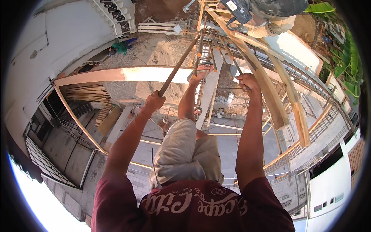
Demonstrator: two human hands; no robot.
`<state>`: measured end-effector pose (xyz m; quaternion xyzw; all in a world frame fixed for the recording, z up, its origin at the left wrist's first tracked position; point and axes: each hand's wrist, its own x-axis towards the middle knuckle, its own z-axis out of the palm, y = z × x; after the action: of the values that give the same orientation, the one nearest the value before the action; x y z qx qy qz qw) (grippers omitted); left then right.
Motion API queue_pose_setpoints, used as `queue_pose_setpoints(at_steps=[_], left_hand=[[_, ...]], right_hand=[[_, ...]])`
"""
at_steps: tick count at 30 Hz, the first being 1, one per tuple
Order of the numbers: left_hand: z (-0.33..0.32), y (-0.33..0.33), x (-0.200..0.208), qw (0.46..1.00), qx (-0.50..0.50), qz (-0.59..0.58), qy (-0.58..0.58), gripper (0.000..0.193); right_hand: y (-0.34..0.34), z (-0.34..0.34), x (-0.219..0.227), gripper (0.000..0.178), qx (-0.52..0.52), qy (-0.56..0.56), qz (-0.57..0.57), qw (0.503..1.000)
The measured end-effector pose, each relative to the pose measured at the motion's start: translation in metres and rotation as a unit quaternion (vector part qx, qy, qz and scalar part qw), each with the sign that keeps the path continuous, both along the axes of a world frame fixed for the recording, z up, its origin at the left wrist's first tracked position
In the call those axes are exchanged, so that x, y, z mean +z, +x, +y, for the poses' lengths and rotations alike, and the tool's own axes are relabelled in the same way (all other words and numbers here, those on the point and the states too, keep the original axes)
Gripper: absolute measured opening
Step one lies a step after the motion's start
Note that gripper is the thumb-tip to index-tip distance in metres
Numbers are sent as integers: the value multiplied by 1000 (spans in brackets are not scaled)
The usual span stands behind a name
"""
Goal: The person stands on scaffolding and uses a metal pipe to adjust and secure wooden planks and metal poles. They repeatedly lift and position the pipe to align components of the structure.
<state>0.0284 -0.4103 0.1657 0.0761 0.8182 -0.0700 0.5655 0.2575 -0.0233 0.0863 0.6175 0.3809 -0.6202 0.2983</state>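
Left hand (155, 101) is wrapped round a dark bar (179, 65), out left of the big timber beam (266, 92); right hand (249, 83) grips a thin rod (231, 57) nearer that beam — I'd keep both hands snug, footing solid.

At ten o'clock, a high white wall (65, 46) is seen, its face stained and patched, and at eleven a white stair with dark railings (112, 16) is set beside it. Nearer the centre at eleven, sandy ground (150, 50) is partly sunlit, partly shaded. At two, broad green leaves (351, 58) are massed. At four, a white building (334, 187) is pierced by a dark opening (326, 164). At eight, a grey floor (75, 152) is edged by a barred panel (47, 160), and beyond it the rim is flooded with white glare (33, 197).
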Motion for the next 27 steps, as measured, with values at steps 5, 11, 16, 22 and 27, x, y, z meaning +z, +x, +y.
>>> queue_pose_setpoints(at_steps=[5,11,16,22,27], left_hand=[[37,-54,-5,988,121,-95,-24,40],[75,-101,32,932,260,-241,-79,41],[104,-111,80,941,236,-220,-104,44],[122,-97,102,958,194,-200,-72,45],[98,-116,85,897,329,-287,-70,44]], right_hand=[[-2,0,-1,17,-4,-10,2,1000],[-3,1,-1,13,42,11,3,999],[-2,1,-2,14,73,21,-13,997],[-4,1,1,19,38,19,-29,999],[-11,4,10,15,77,16,-30,996]])
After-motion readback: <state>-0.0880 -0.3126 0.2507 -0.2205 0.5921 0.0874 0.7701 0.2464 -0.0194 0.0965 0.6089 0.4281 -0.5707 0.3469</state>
